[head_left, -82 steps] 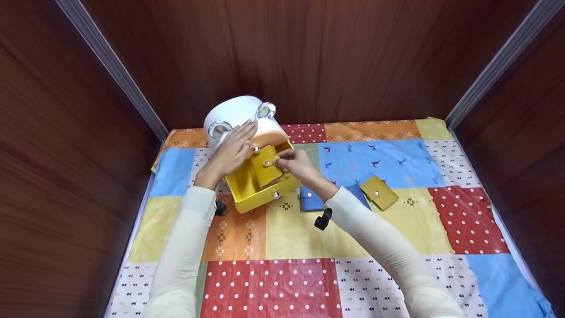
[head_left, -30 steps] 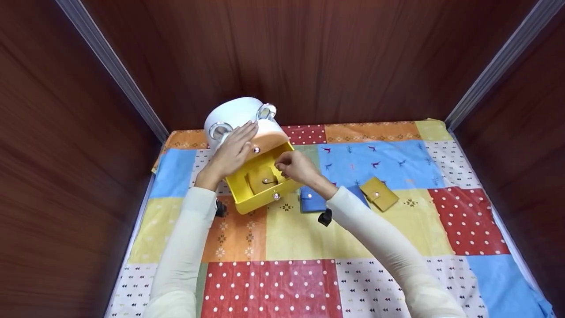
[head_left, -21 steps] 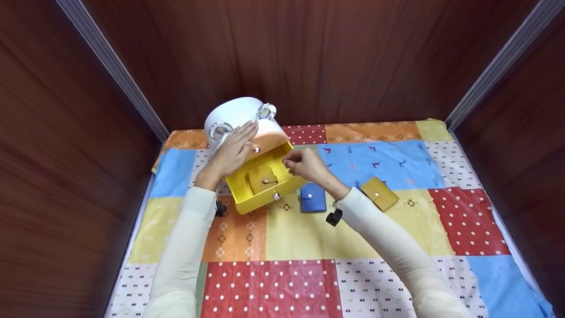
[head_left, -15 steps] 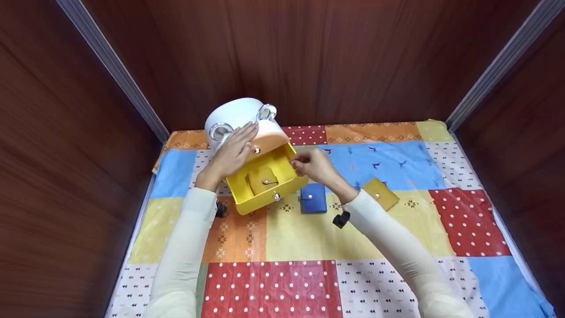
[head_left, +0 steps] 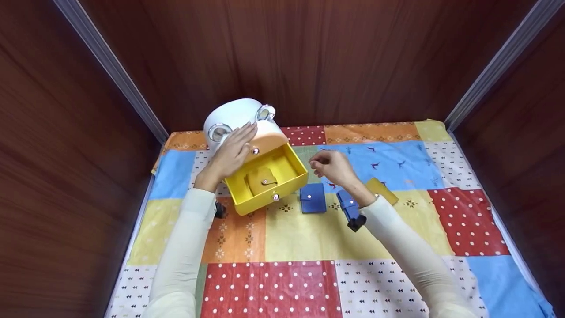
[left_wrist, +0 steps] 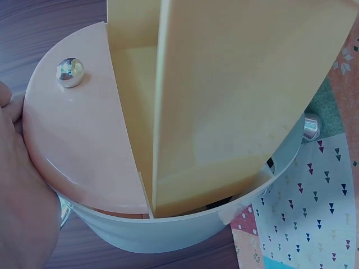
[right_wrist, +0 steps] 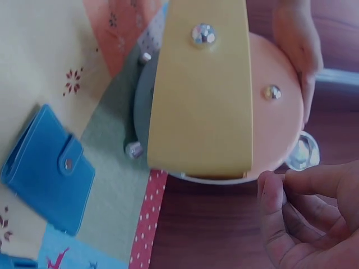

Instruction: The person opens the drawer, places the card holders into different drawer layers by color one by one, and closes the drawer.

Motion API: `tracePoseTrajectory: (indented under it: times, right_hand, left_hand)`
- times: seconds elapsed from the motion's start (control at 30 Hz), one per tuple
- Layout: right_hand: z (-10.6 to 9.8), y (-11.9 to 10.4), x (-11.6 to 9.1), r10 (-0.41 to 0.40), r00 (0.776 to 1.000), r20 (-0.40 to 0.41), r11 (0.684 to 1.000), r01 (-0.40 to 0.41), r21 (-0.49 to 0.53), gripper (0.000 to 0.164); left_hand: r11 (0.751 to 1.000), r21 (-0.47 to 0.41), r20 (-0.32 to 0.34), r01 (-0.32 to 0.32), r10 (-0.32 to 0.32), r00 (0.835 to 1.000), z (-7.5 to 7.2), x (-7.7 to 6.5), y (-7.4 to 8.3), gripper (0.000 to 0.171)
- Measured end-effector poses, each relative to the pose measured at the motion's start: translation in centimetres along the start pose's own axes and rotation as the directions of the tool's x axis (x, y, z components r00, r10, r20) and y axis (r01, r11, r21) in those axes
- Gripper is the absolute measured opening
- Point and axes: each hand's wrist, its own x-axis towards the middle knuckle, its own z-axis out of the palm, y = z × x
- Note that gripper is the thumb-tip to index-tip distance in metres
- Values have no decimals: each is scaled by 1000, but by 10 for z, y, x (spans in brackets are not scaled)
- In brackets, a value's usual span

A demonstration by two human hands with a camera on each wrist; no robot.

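Observation:
My left hand [head_left: 231, 152] lies with straight fingers on the top front edge of a rounded white box [head_left: 238, 112]. Its peach upper front [left_wrist: 78, 134] bears a silver knob. Below that, a yellow drawer [head_left: 293, 165] is pulled out, and a mustard wallet [head_left: 260, 180] with a snap strap lies in it. My right hand [head_left: 333, 167] hovers right of the drawer, fingers loosely curled, holding nothing. Under and near it on the cloth lie a blue wallet [head_left: 313, 201] and a second blue wallet [head_left: 346, 203], partly covered by the right wrist.
Another mustard wallet [head_left: 383, 191] lies beyond the right forearm, partly hidden. Two silver rings [head_left: 219, 131] stick up from the box. A patchwork cloth [head_left: 304, 238] covers the table, with dark wood panels [head_left: 300, 62] around it.
My right hand held the mustard wallet over the drawer, let it go inside, and has moved off to the right. The second blue wallet has come into view. My left hand stays put.

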Motion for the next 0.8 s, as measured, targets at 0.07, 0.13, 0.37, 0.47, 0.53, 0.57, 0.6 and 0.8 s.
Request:
tracePoseTrajectory:
  times: [0.07,0.13,0.37,0.47,0.53,0.57,0.6,0.8]
  right_hand:
    - [-5,5,-2,6,1000,-17,1000,-5,5,20]
    - [-11,11,-4,9,999,-36,1000,-8,9,20]
    - [-27,35,-9,21,995,-95,1000,-19,24,20]
    - [-34,43,-12,32,994,-109,999,-33,-9,21]
    - [-38,50,-14,37,993,-111,999,-40,-28,22]
    - [-39,54,-15,36,993,-114,998,-41,-40,22]
    - [-41,57,-16,37,993,-115,998,-43,-50,23]
    - [-50,76,-19,61,988,-140,995,-71,-68,23]
  left_hand:
    - [1000,3,1,-1,1,1000,1,0,0,54]
    - [1000,4,-1,-3,3,1000,1,-1,0,54]
    - [1000,4,-4,-3,3,1000,2,-1,-2,54]
    - [1000,-1,-6,-4,4,1000,2,-1,-1,54]
    - [1000,-2,-7,-3,3,1000,2,-2,-1,54]
    - [1000,-1,-6,-3,3,1000,2,-2,0,54]
    - [1000,-1,-6,-3,3,1000,2,-2,0,54]
    - [1000,1,-13,0,0,1000,3,-2,0,55]
